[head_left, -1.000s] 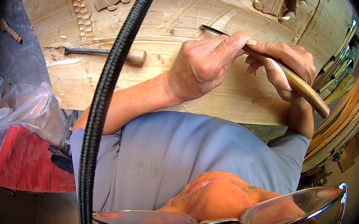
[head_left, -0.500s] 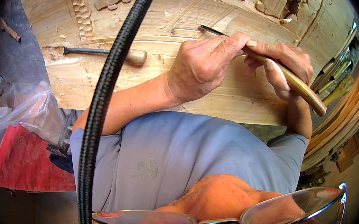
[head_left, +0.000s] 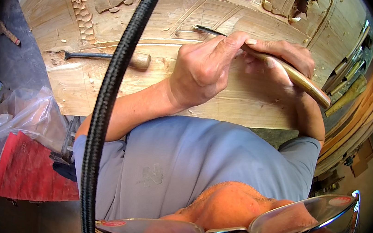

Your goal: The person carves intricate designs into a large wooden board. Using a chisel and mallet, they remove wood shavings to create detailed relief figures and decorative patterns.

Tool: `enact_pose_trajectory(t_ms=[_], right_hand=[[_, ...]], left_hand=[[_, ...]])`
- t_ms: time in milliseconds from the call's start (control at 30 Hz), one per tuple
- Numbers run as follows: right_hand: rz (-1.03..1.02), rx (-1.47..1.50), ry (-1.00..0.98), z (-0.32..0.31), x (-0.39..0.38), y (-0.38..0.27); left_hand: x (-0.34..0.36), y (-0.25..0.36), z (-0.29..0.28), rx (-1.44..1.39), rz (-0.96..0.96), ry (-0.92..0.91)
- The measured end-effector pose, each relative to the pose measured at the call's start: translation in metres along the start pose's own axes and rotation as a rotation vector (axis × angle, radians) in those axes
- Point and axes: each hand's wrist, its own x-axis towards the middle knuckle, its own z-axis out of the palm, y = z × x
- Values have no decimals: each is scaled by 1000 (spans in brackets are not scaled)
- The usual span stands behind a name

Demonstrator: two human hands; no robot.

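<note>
A carving gouge (head_left: 309, 86) with a long wooden handle lies slantwise across both my hands, its dark steel tip pointing to the far left over the carved wooden panel (head_left: 121, 80). My left hand (head_left: 205, 72) is closed around the blade part near the front of the tool. Farther back, my right hand (head_left: 291, 62) grips the wooden handle, the thumb along its near side. The tip meets or hovers just over straight lines cut in the panel; which of these I cannot tell. A second gouge (head_left: 140, 60) with a short wooden handle rests on the panel to the left.
Several carving tools (head_left: 352, 76) stand along the right edge. Beyond them are stacked curved boards (head_left: 358, 119). A black braided cable (head_left: 115, 80) crosses the view. At lower left sit a clear plastic bag (head_left: 34, 107) and a red object (head_left: 35, 172). Wood chips dot the panel.
Both hands and the gouge have shifted a little to the left, the tip sliding left along the panel's lines. The grip looks the same.
</note>
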Motion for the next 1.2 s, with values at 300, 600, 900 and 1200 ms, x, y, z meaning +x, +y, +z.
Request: enact_pose_trajectory(t_ms=[300, 600, 900, 1200], right_hand=[[-42, -72, 66, -5, -2, -28], [-5, -79, 53, -4, -2, -28], [-15, -85, 48, -4, -2, -28], [0, -102, 27, -6, -1, -29]], left_hand=[[2, -3, 0, -75, 177, -32], [2, -2, -2, -52, 139, -40], [4, -1, -1, -63, 140, -31], [1, -2, 1, -43, 131, -12]])
